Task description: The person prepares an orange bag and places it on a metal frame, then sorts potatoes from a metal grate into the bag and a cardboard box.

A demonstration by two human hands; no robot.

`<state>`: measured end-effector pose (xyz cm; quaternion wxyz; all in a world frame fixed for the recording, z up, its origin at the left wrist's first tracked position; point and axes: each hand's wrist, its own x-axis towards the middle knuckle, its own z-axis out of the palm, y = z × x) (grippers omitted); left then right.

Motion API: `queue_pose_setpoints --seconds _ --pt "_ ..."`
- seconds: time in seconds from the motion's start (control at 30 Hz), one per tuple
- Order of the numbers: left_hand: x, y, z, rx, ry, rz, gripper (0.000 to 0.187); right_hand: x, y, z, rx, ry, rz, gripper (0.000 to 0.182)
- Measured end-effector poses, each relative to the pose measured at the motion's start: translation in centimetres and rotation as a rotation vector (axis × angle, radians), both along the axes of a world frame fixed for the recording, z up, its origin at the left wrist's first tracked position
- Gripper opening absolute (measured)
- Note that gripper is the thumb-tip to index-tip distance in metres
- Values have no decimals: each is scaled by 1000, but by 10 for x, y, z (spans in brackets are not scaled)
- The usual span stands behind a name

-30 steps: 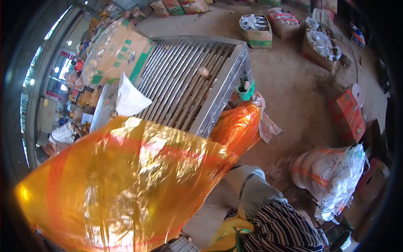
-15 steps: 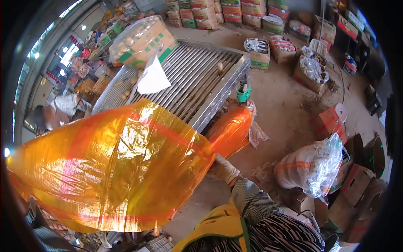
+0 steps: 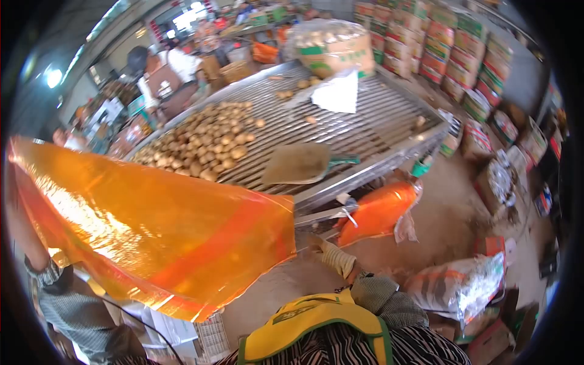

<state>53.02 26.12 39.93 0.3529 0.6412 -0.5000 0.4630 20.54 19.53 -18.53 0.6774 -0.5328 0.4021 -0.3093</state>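
A large, shiny orange plastic bag (image 3: 158, 225) with red stripes is stretched flat across the left and middle of the view. My left hand (image 3: 14, 159), at the dim left edge, is closed on its upper left corner; the fingers are mostly hidden. At the bag's right end my right hand (image 3: 309, 243), in a pale glove, grips the edge, partly blurred. Just beyond the bag, many small round tan potatoes (image 3: 210, 137) lie on a metal roller table (image 3: 377, 134). A scoop (image 3: 298, 163) with a green handle rests on the rollers near them.
On the table's far side stand a film-wrapped carton (image 3: 337, 55) and a white sheet (image 3: 337, 91). A filled orange sack (image 3: 380, 210) leans by the table's near end. A white sack (image 3: 456, 283) lies at right. Stacked cartons (image 3: 438, 48) stand behind. Another person (image 3: 170, 79) is at far left.
The view has turned left. The bag has come down and spread flatter, uncovering the potatoes and the scoop. My left arm now shows, raised at the left edge.
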Motion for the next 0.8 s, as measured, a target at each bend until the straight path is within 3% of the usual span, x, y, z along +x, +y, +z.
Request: queue_pose_setpoints --seconds 0.03,0.07,0.13,0.43,0.77,0.8 --pt "-29 5 16 33 345 260 31 16 8 24 -113 379 -30 59" --pt "-17 6 21 22 349 297 31 21 -5 -25 -125 379 7 59" --pt "-5 7 26 -4 350 246 31 71 -35 -109 60 -363 31 42" --pt "38 7 35 -123 310 19 32 49 -34 -98 116 -292 116 39" --pt "48 120 1 -244 213 57 33 66 -64 -65 198 -140 457 35" --pt "41 125 -11 -242 357 120 47 69 -59 -62 210 -122 486 35"
